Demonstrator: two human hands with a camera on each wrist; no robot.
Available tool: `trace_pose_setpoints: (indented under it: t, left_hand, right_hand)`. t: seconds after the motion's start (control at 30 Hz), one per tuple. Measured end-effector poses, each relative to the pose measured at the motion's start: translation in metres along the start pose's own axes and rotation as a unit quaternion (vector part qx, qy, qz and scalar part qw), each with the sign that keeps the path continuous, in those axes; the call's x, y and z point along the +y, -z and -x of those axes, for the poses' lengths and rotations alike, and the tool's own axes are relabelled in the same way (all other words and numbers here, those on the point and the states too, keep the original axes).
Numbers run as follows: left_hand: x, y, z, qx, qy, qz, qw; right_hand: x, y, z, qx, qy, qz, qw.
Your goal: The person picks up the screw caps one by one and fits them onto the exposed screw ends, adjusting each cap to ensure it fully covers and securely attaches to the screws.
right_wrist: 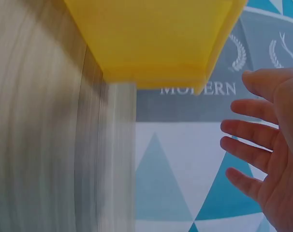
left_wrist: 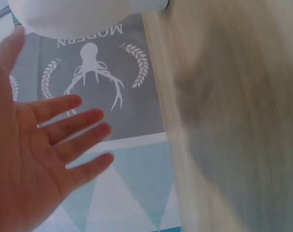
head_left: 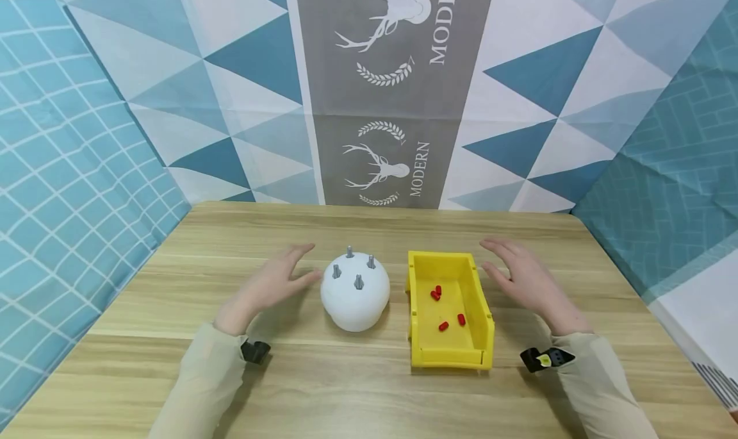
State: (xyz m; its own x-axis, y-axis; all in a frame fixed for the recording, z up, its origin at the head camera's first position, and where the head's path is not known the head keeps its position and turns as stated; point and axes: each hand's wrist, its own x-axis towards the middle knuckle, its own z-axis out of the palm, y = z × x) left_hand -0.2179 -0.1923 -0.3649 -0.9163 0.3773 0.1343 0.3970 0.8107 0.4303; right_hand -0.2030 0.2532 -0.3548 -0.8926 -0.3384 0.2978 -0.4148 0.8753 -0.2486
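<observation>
A round white object (head_left: pixel 354 298) stands on the wooden table, with several grey metal pegs (head_left: pixel 359 282) sticking up from its top. Just left of it is my left hand (head_left: pixel 271 288), fingers spread and holding nothing; the left wrist view shows the bare palm (left_wrist: pixel 35 159). To the right of the white object sits a yellow open-topped bin (head_left: pixel 452 358) with several small red pieces (head_left: pixel 443 326) lying on its floor. My right hand (head_left: pixel 527 282) is beside the bin's right wall, its fingers extended and nothing in them. In the right wrist view the bin's side (right_wrist: pixel 151 43) fills the top.
The wooden table (head_left: pixel 323 394) reaches back to a patterned cloth (head_left: pixel 242 106) hung behind it. Blue tiled-print cloth (head_left: pixel 63 189) borders the left side, and teal cloth (head_left: pixel 680 170) the right. Dark straps (head_left: pixel 548 359) sit at both sleeve cuffs.
</observation>
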Motion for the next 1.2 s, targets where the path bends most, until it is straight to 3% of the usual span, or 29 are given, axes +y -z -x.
trace_pose_setpoints:
  t: [0.27,0.53,0.8,1.2]
  left_hand:
    - [0.005,-0.01,-0.001,-0.035,-0.028,0.122,0.9915]
    - [0.013,-0.02,-0.002,-0.06,-0.028,0.14,0.9879]
    - [0.02,-0.029,-0.001,-0.066,-0.052,0.171,0.9818]
    - [0.028,-0.03,0.003,-0.057,-0.021,0.181,0.9816]
  right_hand:
    - [-0.02,-0.003,0.001,-0.002,0.016,-0.017,1.0]
    - [-0.031,-0.006,0.002,-0.002,0.029,-0.022,0.999]
    - [-0.04,-0.009,0.004,-0.021,0.03,-0.018,0.999]
    - [-0.048,-0.013,0.005,-0.056,0.03,-0.005,0.998]
